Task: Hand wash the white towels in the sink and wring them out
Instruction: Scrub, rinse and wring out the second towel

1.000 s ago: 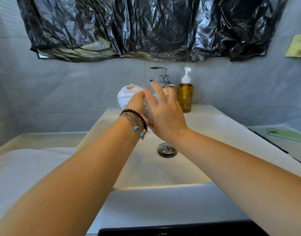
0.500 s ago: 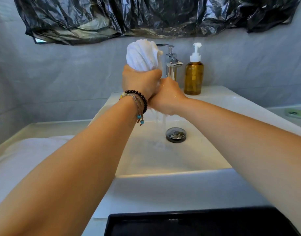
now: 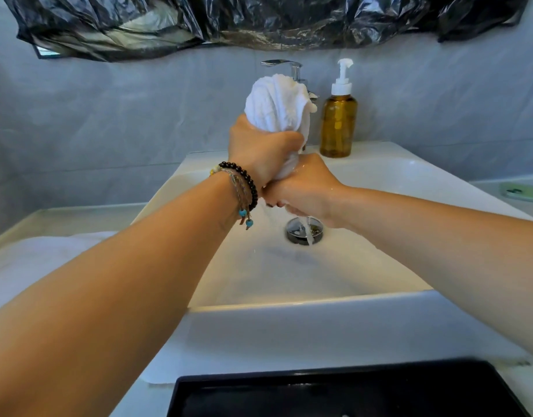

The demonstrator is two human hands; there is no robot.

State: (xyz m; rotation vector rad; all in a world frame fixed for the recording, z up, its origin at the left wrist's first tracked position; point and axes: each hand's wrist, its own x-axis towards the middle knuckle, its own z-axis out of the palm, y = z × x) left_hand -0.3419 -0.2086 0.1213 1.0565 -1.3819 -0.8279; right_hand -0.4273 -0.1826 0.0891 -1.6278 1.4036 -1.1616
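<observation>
Cloth towel (image 3: 275,100), glossy sink (image 3: 304,305), chrome faucet (image 3: 295,67).

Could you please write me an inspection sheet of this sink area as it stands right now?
Surface: white sink, wet, drain open; pale counter to the left.
Job's things: white towel bunched and twisted over the basin, water streaming from it toward the drain.
Clutter: amber soap bottle upright on the back rim; green phone on the right counter; black tray at the near edge.
Hands: left hand clamps the towel high, right hand clamps it just below.
Cables: nothing seen.
Surroundings: faucet behind the towel; black plastic sheet draped on the grey tiled wall.
</observation>
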